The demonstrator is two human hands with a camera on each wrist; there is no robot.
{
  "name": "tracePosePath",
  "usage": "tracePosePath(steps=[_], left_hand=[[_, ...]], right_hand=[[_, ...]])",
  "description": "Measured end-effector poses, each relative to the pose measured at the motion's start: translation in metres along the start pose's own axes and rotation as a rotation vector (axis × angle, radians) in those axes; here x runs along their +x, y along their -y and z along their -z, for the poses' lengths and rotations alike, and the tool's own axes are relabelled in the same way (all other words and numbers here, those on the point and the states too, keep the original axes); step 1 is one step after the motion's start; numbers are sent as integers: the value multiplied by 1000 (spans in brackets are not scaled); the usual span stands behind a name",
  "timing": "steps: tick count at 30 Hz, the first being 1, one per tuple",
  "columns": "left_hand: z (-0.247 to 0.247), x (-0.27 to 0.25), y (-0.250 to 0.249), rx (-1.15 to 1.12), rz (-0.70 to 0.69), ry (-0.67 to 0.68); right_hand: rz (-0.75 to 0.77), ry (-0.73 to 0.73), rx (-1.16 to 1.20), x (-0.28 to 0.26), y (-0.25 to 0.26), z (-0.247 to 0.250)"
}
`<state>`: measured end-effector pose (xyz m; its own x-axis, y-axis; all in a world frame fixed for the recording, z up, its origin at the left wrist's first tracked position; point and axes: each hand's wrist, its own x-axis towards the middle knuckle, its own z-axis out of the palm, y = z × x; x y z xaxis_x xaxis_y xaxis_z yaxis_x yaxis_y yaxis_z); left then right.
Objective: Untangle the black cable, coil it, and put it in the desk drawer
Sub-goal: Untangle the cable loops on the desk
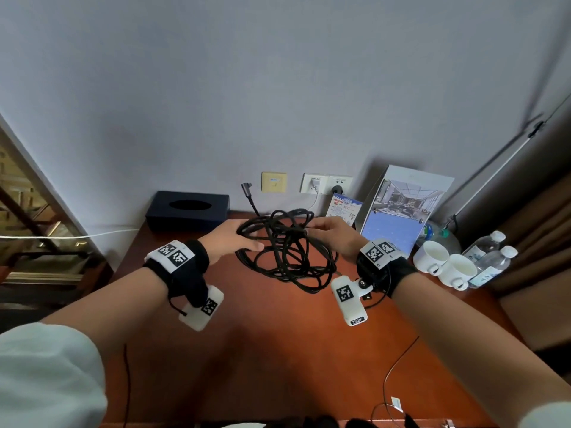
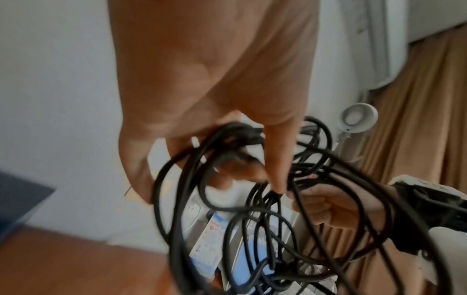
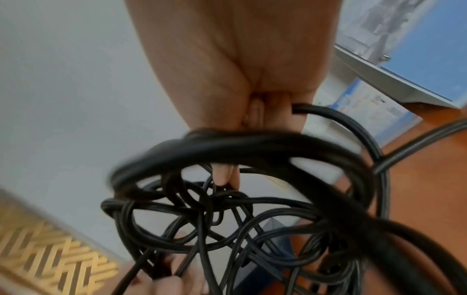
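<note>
A tangled black cable (image 1: 287, 251) hangs in a loose knot of loops between both hands, above the brown desk (image 1: 262, 335). My left hand (image 1: 234, 239) grips several strands at the tangle's left side, fingers curled round them (image 2: 227, 143). My right hand (image 1: 330, 231) pinches strands at the tangle's upper right, with loops draped over its fingers (image 3: 252, 143). One cable end with an angled plug (image 1: 247, 188) sticks up toward the wall behind the tangle. No drawer shows in any view.
A dark tissue box (image 1: 188, 210) sits at the back left by the wall. Wall sockets (image 1: 324, 183), a leaflet (image 1: 346, 208) and a standing folder (image 1: 401, 208) are behind. Two white cups (image 1: 441, 264) and water bottles (image 1: 491, 257) stand at the right.
</note>
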<state>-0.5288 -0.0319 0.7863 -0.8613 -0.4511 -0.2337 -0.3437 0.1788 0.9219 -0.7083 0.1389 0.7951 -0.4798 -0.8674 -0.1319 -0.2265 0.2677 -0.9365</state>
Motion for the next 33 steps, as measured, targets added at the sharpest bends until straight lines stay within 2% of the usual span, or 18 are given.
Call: tracePosePath(steps=[3,4,6,10,13,16,20,23,25,27,30,33], left_hand=[[0,-3,-11,380,-87,151],[-1,-3,-12,426,-73,208],[-5,-3,-12,374,-68,275],[-4,-5,-8,230,-168,224],[1,-7,6,78,-144,212],[9,-5,26,-30,-102,111],[7,-3,40,-75,-58,27],[5,-7,33,65,-168,-37],[9,-9,28,281,-249,-98],[13,-9,25,415,-305,-130],[9,-8,20,465,-412,-148],[1,-8,10,502,-505,-124]], right_hand=[[51,16,-146,4,0,-1],[56,27,-212,4,1,-1],[67,55,-260,5,3,0],[119,33,-155,-1,8,11],[54,-79,-65,-7,2,27],[14,-176,64,-8,-12,42],[26,-242,217,-3,-28,38],[-20,-270,344,-2,-28,36],[-73,-207,294,-3,-23,39],[-111,-95,104,-6,-12,42],[-148,84,-150,-2,7,33],[-165,175,-141,3,22,11]])
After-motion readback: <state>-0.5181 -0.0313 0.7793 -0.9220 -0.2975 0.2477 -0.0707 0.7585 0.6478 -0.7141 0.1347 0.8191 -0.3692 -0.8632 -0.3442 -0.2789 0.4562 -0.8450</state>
